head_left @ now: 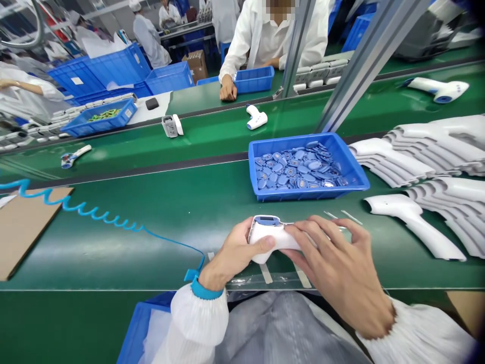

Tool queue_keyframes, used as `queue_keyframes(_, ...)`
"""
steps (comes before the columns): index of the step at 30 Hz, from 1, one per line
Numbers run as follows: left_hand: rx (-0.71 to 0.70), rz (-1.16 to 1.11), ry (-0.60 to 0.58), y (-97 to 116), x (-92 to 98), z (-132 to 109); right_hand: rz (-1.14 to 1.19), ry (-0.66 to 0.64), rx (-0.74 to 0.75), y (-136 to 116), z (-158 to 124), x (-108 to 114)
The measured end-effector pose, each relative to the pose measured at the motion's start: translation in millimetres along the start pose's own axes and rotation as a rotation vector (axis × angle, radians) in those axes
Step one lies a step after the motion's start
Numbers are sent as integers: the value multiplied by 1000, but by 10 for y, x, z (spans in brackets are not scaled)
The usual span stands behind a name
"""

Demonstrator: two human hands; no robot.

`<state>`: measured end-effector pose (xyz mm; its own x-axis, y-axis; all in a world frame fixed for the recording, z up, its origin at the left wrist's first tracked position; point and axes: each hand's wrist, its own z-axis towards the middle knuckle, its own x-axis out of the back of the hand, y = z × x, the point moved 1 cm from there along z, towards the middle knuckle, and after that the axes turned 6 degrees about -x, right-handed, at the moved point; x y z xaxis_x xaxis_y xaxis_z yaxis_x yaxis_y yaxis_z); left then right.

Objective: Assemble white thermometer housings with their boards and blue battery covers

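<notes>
Both hands are closed around a white infrared thermometer (265, 236), held just above the near edge of the green bench. Its head, with a blue panel and dark display window, faces up. My left hand (237, 253) grips the head end, thumb across the white shell. On the other end, my right hand (333, 253) wraps its fingers over the body and hides much of it. A blue wrist strap (206, 289) with a coiled cord (102, 216) is on my left wrist. Beyond the hands stands a blue bin (308, 191) of small blue oval parts (303, 164).
White shell halves (420, 151) lie stacked at the right, with a single shell (413, 220) in front. Cardboard (34, 222) lies at the left. Thermometers (256, 117) sit on the green conveyor (212, 136). A metal post (364, 65) slants upward; a co-worker (261, 40) sits opposite.
</notes>
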<state>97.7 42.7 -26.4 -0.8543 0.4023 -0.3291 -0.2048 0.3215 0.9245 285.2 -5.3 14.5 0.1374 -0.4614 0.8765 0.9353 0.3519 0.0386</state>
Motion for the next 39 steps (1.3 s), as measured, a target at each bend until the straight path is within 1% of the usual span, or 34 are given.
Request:
queue_keyframes(6, 38, 38, 17, 20, 1, -8, -15, 16, 6, -20, 37, 30)
queue_keyframes(9, 21, 100, 22, -4, -3, -2, 1, 26, -23, -28, 26, -27)
queue_keyframes(11, 2, 166, 24, -17, -10, -5, 53, 6, -70, 0, -2, -83)
queue_keyframes(13, -18, 255, 20, -3, -19, -16, 241, -78, -124, 54, -28, -128)
queue_keyframes(16, -66, 436, 33, 80, -31, -33, 699, -317, -221, 100, 9, -154)
queue_keyframes(17, -75, 498, 50, 115, -33, -35, 811, -372, -272, 83, 53, -157)
queue_keyframes(18, -82, 552, 60, 147, -35, -35, 876, -391, -338, 47, 112, -163)
queue_keyframes(20, -105, 628, 27, 191, -44, -30, 881, -325, -495, -78, 256, -198)
queue_keyframes(22, -168, 662, -64, 199, -58, -30, 770, -230, -602, -241, 389, -267)
queue_keyframes(24, -190, 655, -140, 164, -66, -48, 628, -149, -606, -385, 471, -346)
queue_keyframes(27, -142, 681, -149, 72, -77, -106, 473, -52, -529, -487, 486, -427)
queue_keyframes(31, -223, 905, -107, 12, -182, -138, 398, -19, -431, -442, 473, -417)
queue_keyframes(34, -235, 1012, -48, 66, -278, -76, 429, 114, -390, -338, 528, -313)
queue_keyframes(35, -241, 1008, -41, 100, -294, -50, 445, 168, -407, -296, 548, -269)
queue_keyframes(37, -238, 920, -49, 163, -290, -8, 484, 259, -487, -212, 573, -193)
queue_keyframes(38, -224, 865, -48, 184, -273, 3, 508, 283, -538, -175, 574, -169)
queue_keyframes(39, -205, 823, -39, 191, -253, 6, 532, 274, -583, -146, 569, -162)
